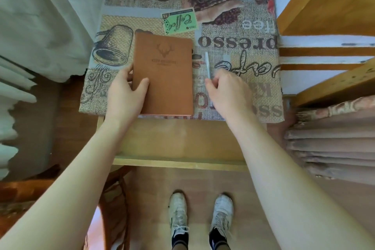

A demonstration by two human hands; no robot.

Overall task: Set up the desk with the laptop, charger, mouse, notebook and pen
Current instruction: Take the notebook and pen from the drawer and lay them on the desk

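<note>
A brown notebook (164, 73) with an embossed deer head lies closed on the coffee-print mat (239, 46) that covers the desk. My left hand (124, 92) grips the notebook's left edge, thumb on the cover. Just right of the notebook, a pale pen (207, 65) points away from me; my right hand (229, 91) pinches its near end. No laptop, charger or mouse is in view.
A bare wooden strip of desk (178, 140) runs along the front edge. White curtains (40, 16) hang at left. A wooden shelf unit (332, 2) and folded fabric (334, 144) stand at right. My white shoes (200, 215) are on the floor below.
</note>
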